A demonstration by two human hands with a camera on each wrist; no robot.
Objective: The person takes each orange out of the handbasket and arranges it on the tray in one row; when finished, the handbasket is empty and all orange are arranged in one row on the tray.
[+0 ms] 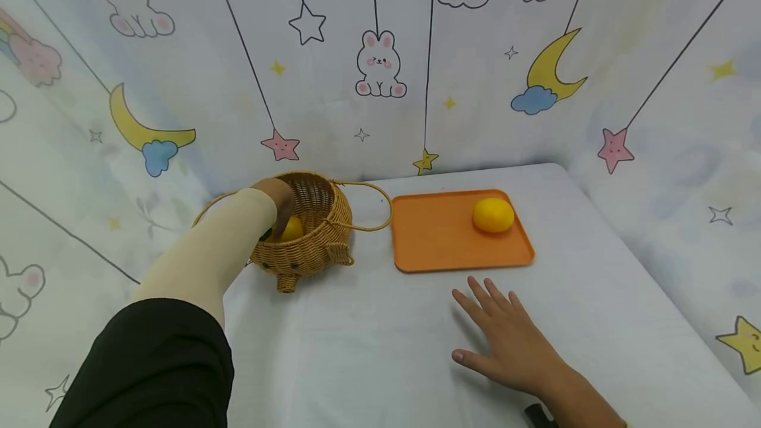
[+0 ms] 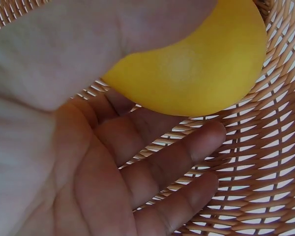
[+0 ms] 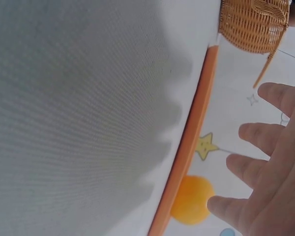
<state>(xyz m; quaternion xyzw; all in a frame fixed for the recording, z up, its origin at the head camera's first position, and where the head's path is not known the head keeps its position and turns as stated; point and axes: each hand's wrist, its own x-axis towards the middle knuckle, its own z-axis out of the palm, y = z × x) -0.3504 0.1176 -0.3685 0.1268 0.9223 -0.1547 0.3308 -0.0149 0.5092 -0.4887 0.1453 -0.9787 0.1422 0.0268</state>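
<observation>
Inside a woven wicker basket [image 1: 312, 249] with an animal face, my left hand [image 1: 279, 198] holds a yellow lemon [image 2: 201, 69]. The left wrist view shows the thumb over the lemon and the index finger hidden behind it, while the other fingers [image 2: 162, 172] reach out loosely beside the basket's weave. My right hand [image 1: 511, 342] is spread with straight fingers over the white table, just in front of an orange tray [image 1: 434, 236], and holds nothing. On the tray's right side, near its back edge, lies another yellow lemon [image 1: 493, 215].
A thin looped handle [image 1: 380, 197] sticks out from the basket's right side, reaching the tray's left edge. Behind the white-covered table [image 1: 357, 349] hangs a patterned cloth [image 1: 339, 84] with rabbits, stars and moons. A black device [image 1: 540, 416] sits by my right wrist.
</observation>
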